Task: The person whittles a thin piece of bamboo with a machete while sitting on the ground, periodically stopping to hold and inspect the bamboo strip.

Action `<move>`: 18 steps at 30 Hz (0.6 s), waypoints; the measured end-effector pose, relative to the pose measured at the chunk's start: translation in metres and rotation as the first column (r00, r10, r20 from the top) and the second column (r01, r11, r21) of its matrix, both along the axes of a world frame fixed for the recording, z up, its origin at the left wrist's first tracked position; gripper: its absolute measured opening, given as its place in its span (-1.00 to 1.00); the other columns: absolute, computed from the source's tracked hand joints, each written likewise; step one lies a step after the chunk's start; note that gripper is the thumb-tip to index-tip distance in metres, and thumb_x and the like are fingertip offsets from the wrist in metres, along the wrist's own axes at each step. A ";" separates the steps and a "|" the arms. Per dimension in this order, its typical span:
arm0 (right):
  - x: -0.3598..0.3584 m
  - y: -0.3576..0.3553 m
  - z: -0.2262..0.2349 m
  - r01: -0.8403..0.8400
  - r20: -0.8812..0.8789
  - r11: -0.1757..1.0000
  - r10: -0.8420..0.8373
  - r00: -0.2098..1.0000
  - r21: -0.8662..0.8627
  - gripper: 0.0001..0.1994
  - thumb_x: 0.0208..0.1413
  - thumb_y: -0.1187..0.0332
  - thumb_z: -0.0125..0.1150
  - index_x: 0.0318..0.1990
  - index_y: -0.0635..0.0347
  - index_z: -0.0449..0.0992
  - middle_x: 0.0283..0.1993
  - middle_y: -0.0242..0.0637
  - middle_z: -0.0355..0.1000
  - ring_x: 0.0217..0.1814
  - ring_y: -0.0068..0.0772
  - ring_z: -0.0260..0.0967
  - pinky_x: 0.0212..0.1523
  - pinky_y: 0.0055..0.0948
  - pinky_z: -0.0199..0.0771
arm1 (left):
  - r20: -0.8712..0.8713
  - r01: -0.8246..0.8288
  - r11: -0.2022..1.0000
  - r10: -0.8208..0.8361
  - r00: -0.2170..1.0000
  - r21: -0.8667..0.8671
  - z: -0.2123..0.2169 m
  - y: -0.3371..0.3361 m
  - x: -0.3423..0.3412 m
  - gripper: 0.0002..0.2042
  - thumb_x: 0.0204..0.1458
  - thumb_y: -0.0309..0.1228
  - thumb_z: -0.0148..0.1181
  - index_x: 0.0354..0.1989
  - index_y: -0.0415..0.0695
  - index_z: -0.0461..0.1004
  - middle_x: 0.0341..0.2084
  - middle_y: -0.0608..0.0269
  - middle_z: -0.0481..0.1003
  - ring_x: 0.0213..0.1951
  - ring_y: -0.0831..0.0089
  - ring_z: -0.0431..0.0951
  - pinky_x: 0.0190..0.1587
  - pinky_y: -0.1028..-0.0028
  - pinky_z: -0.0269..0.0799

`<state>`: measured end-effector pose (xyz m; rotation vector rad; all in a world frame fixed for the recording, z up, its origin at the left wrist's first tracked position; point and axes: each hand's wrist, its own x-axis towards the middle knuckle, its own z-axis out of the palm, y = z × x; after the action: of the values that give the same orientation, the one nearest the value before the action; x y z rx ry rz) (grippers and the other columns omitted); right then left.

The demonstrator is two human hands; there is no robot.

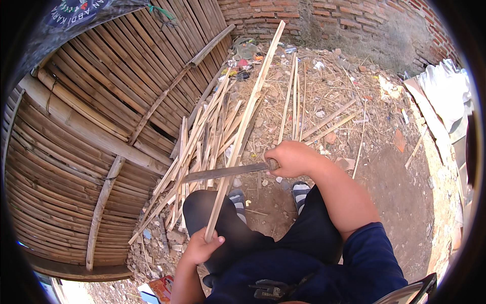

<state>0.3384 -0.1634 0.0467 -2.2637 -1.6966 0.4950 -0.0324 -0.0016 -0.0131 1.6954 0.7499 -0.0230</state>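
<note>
My left hand (201,249) is closed round the near end of a long pale bamboo strip (246,117), beside my left knee. The strip slants up and away toward the brick wall. In my right hand (292,159) is the handle of a machete, gripped in front of my right knee. Its long dark blade (217,174) points left and crosses the strip above my left knee. Whether the edge touches the strip I cannot tell. To the left, a pile of split strips (198,144) lies on the ground.
A bamboo-slat wall (96,91) stands close on my left, and a brick wall (349,30) closes the far side. More loose strips (292,101) lie ahead among straw, stones and litter. Pale sheeting (441,93) stands at the right. My sandalled feet are below the blade.
</note>
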 end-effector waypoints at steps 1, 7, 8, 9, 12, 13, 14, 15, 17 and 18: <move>-0.013 0.006 0.001 -0.082 0.015 0.996 0.082 0.996 -0.024 -0.59 0.07 0.07 0.44 -0.03 0.13 0.63 -0.23 0.03 0.60 -0.10 0.13 0.59 -0.05 0.02 0.57 | 0.009 0.001 1.000 -0.001 1.000 -0.005 -0.003 0.001 -0.001 -0.73 0.18 -0.37 0.41 -0.38 -0.04 0.36 -0.61 0.54 0.32 -0.60 0.72 0.28 -0.58 0.57 0.17; -0.004 0.006 0.005 0.020 0.039 0.998 -0.022 0.999 0.054 -0.63 0.09 0.08 0.42 -0.05 0.10 0.62 -0.23 0.00 0.62 -0.10 0.12 0.59 -0.05 0.02 0.59 | -0.039 -0.010 1.000 0.011 0.999 0.025 0.008 -0.001 -0.003 -0.73 0.14 -0.35 0.44 -0.40 -0.07 0.39 -0.57 0.55 0.34 -0.50 0.70 0.28 -0.45 0.56 0.24; 0.009 0.004 0.007 0.125 0.043 0.989 -0.129 0.991 0.076 -0.63 0.09 0.09 0.42 -0.04 0.11 0.62 -0.23 0.01 0.62 -0.10 0.12 0.59 -0.05 0.01 0.59 | -0.046 -0.019 0.999 0.020 0.999 0.029 0.009 -0.001 -0.004 -0.73 0.14 -0.35 0.45 -0.40 -0.07 0.39 -0.57 0.55 0.34 -0.50 0.70 0.28 -0.45 0.56 0.24; 0.023 0.000 0.005 0.310 0.046 0.942 -0.318 0.947 0.127 -0.62 0.11 0.08 0.42 -0.04 0.14 0.63 -0.24 0.02 0.61 -0.10 0.13 0.60 -0.06 0.01 0.59 | -0.046 -0.020 1.000 0.021 0.999 0.014 0.008 -0.001 -0.002 -0.73 0.14 -0.35 0.45 -0.40 -0.07 0.40 -0.57 0.55 0.34 -0.50 0.70 0.28 -0.45 0.56 0.24; 0.053 -0.015 0.000 0.549 0.018 0.804 -0.568 0.823 0.229 -0.59 0.12 0.07 0.41 -0.02 0.19 0.63 -0.25 0.04 0.60 -0.12 0.14 0.60 -0.08 0.02 0.59 | -0.045 -0.017 1.000 0.017 0.999 -0.008 0.005 0.001 -0.001 -0.73 0.14 -0.35 0.45 -0.40 -0.07 0.40 -0.57 0.55 0.34 -0.50 0.70 0.28 -0.45 0.55 0.24; 0.057 -0.019 0.000 0.582 0.006 0.773 -0.603 0.798 0.253 -0.58 0.13 0.06 0.41 -0.02 0.20 0.63 -0.26 0.05 0.60 -0.13 0.14 0.60 -0.09 0.02 0.59 | -0.042 -0.006 1.000 0.006 0.999 -0.004 0.004 0.001 -0.001 -0.73 0.14 -0.35 0.45 -0.40 -0.07 0.40 -0.57 0.55 0.34 -0.50 0.70 0.28 -0.45 0.55 0.24; 0.054 -0.021 0.003 0.598 -0.025 0.775 -0.606 0.795 0.206 -0.56 0.11 0.06 0.43 0.00 0.19 0.62 -0.26 0.05 0.60 -0.12 0.14 0.60 -0.08 0.03 0.58 | -0.043 0.006 1.000 -0.006 0.999 -0.001 0.003 0.001 -0.001 -0.73 0.14 -0.35 0.45 -0.40 -0.07 0.40 -0.58 0.55 0.33 -0.50 0.70 0.28 -0.45 0.55 0.24; 0.051 -0.021 0.002 0.537 -0.025 0.820 -0.544 0.839 0.199 -0.56 0.10 0.06 0.43 -0.01 0.19 0.63 -0.25 0.04 0.60 -0.10 0.14 0.59 -0.06 0.03 0.58 | -0.036 0.016 1.000 -0.016 0.999 0.003 0.002 0.002 0.001 -0.73 0.15 -0.35 0.45 -0.38 -0.07 0.39 -0.58 0.54 0.34 -0.53 0.70 0.29 -0.48 0.56 0.23; 0.041 -0.019 -0.004 0.406 -0.031 0.896 -0.407 0.913 0.182 -0.56 0.09 0.05 0.44 -0.01 0.17 0.63 -0.24 0.02 0.61 -0.07 0.12 0.59 -0.04 0.02 0.57 | -0.027 0.034 0.999 -0.033 0.999 0.012 0.000 0.003 0.002 -0.72 0.15 -0.35 0.45 -0.35 -0.05 0.36 -0.60 0.53 0.35 -0.58 0.72 0.31 -0.55 0.59 0.21; 0.034 -0.017 -0.007 0.335 -0.038 0.926 -0.334 0.942 0.173 -0.56 0.08 0.04 0.45 -0.01 0.16 0.63 -0.24 0.01 0.61 -0.05 0.12 0.58 -0.02 0.02 0.57 | -0.025 0.032 0.999 -0.032 0.999 -0.001 -0.002 0.004 0.001 -0.72 0.15 -0.34 0.45 -0.35 -0.05 0.36 -0.60 0.53 0.35 -0.59 0.72 0.31 -0.56 0.59 0.21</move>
<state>0.3722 -0.1807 0.0395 -2.3450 -1.2530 0.2631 -0.0318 0.0024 -0.0153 1.7094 0.7415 -0.0664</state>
